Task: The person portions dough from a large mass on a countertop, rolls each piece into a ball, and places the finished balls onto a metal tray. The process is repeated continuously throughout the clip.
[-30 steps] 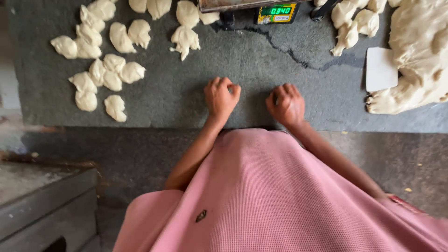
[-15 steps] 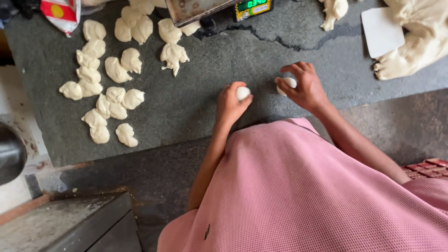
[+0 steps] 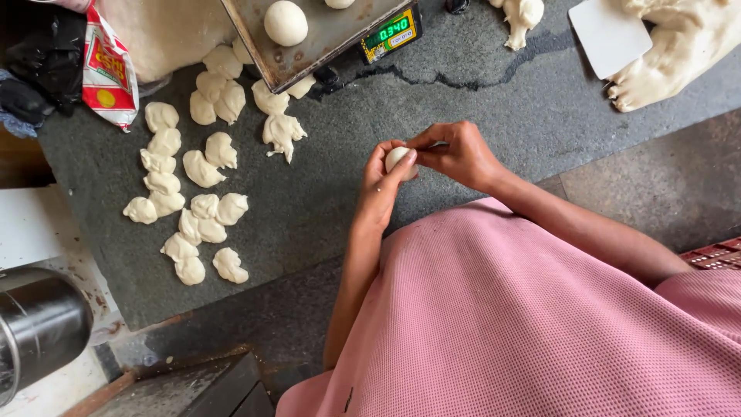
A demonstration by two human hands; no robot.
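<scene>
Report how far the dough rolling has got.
Done: a round ball sits on the metal tray. In hand: left hand and right hand hold one dough ball. Left: many unshaped dough pieces on the stone slab.

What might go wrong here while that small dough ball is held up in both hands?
The dough ball sits only in the fingertips of the left hand and right hand, above the stone slab; it might slip. It is also close to the slab's near edge, so it could roll off.
</scene>
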